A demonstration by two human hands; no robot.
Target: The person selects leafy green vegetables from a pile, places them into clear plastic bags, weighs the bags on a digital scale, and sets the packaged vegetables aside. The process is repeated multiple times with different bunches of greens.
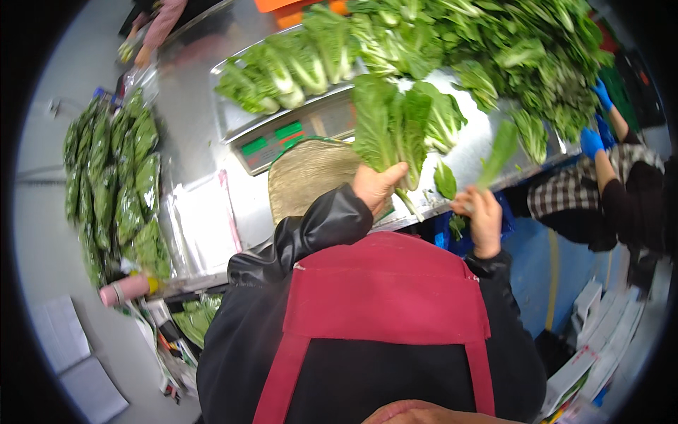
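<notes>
My left hand (378,185) grips a head of leafy greens (377,119), romaine-like, by its base over the table's front edge. In my right hand (481,214) is a single loose leaf (499,151), blurred, held by its stalk beyond the table edge. A small leaf (444,179) lies on the metal table between the two hands. Just beyond my left hand are another head of greens (444,119) and a brown mat with a green edge (312,172). Below my right hand hangs a blue bag (500,214), partly hidden.
A metal tray (225,124) of lettuce heads rests on a digital scale (259,153). Greens (529,58) are heaped at the back right. Bagged greens (114,185), plastic bags (206,217) and a pink bottle (126,290) lie left. A blue-gloved co-worker (630,185) stands right; another person's arm (161,26) shows top left.
</notes>
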